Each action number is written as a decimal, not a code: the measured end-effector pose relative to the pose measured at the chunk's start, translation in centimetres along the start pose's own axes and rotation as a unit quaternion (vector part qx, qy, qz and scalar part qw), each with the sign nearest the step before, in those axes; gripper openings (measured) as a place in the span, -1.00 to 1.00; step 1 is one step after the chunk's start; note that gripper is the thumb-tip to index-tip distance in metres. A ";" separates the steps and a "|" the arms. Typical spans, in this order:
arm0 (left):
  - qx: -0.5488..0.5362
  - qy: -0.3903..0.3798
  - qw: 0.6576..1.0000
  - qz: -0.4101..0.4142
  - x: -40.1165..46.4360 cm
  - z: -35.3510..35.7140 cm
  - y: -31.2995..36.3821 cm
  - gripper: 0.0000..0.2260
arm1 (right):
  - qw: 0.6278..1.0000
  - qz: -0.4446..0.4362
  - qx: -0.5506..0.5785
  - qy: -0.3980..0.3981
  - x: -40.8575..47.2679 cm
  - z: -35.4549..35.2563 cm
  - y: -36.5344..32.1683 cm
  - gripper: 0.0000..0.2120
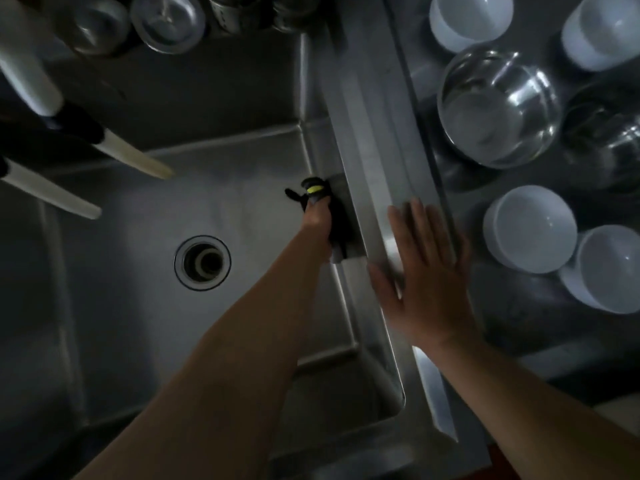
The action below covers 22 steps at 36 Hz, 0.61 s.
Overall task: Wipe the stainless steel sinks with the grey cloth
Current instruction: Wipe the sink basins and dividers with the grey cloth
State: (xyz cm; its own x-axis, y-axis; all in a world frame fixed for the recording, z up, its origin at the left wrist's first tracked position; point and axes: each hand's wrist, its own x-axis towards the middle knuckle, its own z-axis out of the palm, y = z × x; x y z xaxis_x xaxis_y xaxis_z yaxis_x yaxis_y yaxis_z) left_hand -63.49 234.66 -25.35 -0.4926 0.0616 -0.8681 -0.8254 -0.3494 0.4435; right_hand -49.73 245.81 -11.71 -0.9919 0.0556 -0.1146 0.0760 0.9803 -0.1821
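Note:
A deep stainless steel sink (pixel 145 299) fills the left and middle of the head view, with a round drain (pixel 202 262) in its floor. My left hand (pixel 317 223) reaches down into the basin and holds a dark grey cloth (pixel 337 233) against the sink's right inner wall; the cloth hides most of the fingers. A black piece with a yellow-green stripe (pixel 313 189) sticks up above that hand. My right hand (pixel 424 275) lies flat, fingers straight and spread, on the steel divider rim (pixel 374 133) between the sinks.
The right-hand basin holds several white bowls (pixel 530 228) and a steel bowl (pixel 498 109). Steel cups (pixel 168 20) stand along the back edge. Two white-tipped spouts or handles (pixel 135 155) jut over the sink from the left.

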 end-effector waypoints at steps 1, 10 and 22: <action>-0.008 0.000 1.000 -0.016 0.1 -0.2 0.3 -0.67 | 1.000 0.006 0.001 -0.001 0.0 0.1 0.1 -0.32; -0.006 -0.022 0.997 -0.075 -3.1 -1.1 2.1 -0.75 | 0.999 0.018 -0.014 -0.047 0.3 0.1 0.3 -0.28; 0.007 -0.140 0.988 0.062 -13.7 -3.4 0.9 -0.74 | 0.996 0.036 0.020 -0.076 0.6 -1.0 -0.5 -0.31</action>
State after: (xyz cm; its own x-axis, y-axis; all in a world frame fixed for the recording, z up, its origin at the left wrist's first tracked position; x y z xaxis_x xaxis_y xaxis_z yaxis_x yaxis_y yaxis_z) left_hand -56.56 230.28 -13.76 -0.6459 0.2754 -0.7121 -0.7564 -0.3572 0.5479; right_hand -50.51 245.53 -10.67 -0.9568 0.0932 -0.2755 0.1536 0.9663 -0.2064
